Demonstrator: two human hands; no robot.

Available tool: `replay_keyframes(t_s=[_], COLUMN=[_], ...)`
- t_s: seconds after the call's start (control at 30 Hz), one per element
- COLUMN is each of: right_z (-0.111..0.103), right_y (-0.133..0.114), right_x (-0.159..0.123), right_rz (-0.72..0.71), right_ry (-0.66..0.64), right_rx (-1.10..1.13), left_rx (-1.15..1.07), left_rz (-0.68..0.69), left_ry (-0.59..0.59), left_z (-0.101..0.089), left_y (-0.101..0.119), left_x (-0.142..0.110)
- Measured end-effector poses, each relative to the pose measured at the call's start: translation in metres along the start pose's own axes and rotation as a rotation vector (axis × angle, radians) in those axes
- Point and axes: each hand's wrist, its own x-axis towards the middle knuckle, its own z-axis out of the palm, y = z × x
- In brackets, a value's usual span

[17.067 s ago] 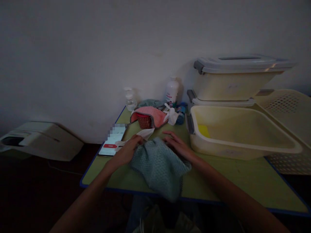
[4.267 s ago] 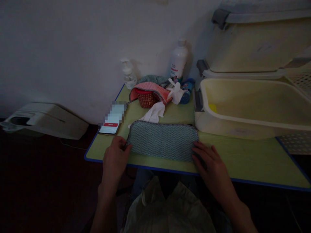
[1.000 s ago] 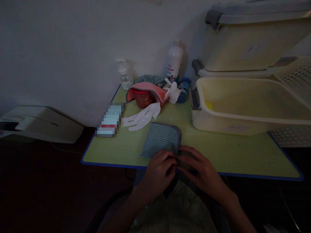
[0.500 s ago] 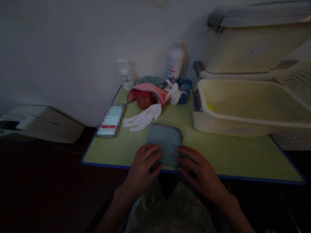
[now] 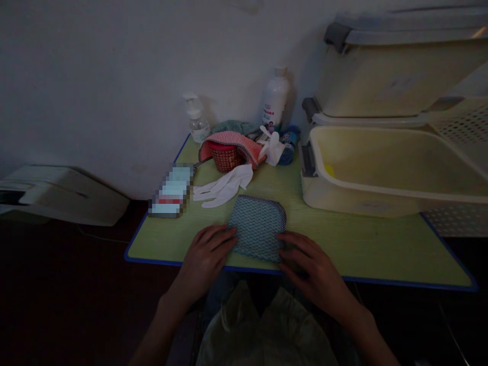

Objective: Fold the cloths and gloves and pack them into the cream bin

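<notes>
A blue-green textured cleaning cloth (image 5: 257,229), folded into a small square with a checked dark edging, lies flat near the table's front edge. My left hand (image 5: 209,254) rests at its left side, fingers stretched out and fingertips touching the fold. On the opposite side my right hand (image 5: 308,264) has its fingers spread, with the tips against the edged border. Neither hand is gripping the cloth. Just behind it a white glove (image 5: 224,187) lies flat on the green table (image 5: 366,249).
A phone (image 5: 171,190) lies at the left edge. At the back are a pump bottle (image 5: 197,122), a white bottle (image 5: 275,99), a pink cloth (image 5: 232,138) over a red basket (image 5: 225,156), a crumpled white glove (image 5: 273,148) and a blue bottle (image 5: 288,145). An open cream bin (image 5: 358,198) stands right.
The cloth went from bunched up, to a long folded strip, to a small square. In the last second my left hand slid left across it to its left edge; my right hand stayed put.
</notes>
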Motion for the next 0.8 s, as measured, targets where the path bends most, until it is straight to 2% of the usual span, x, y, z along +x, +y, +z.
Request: replay_keyframes(t_s=[0.17, 0.27, 0.37, 0.47, 0.57, 0.63, 0.8], right_z=[-0.003, -0.009, -0.016, -0.016, -0.002, 0.013, 0.044], right_y=[0.000, -0.004, -0.013, -0.022, -0.025, -0.022, -0.015], right_x=[-0.001, 0.001, 0.014, 0.039, 0.061, 0.068, 0.061], right_rz=[0.025, 0.039, 0.069, 0.126, 0.180, 0.211, 0.254], right_ry=[-0.008, 0.009, 0.140, 0.286, 0.207, 0.118, -0.052], right_rx=[0.066, 0.116, 0.137, 0.139, 0.053, -0.070, -0.305], left_rx=[-0.026, -0.065, -0.092, -0.078, 0.015, 0.085, 0.206], left_rz=[-0.022, -0.029, -0.022, 0.022, 0.042, 0.057, 0.086], left_ry=[-0.058, -0.083, -0.041, 0.046, 0.052, -0.027, -0.254], left_z=[-0.003, -0.014, -0.029, -0.038, -0.030, -0.017, 0.013], left_y=[0.002, 0.002, 0.002, 0.003, 0.004, 0.004, -0.001], left_x=[-0.003, -0.001, 0.014, 0.042, 0.069, 0.080, 0.076])
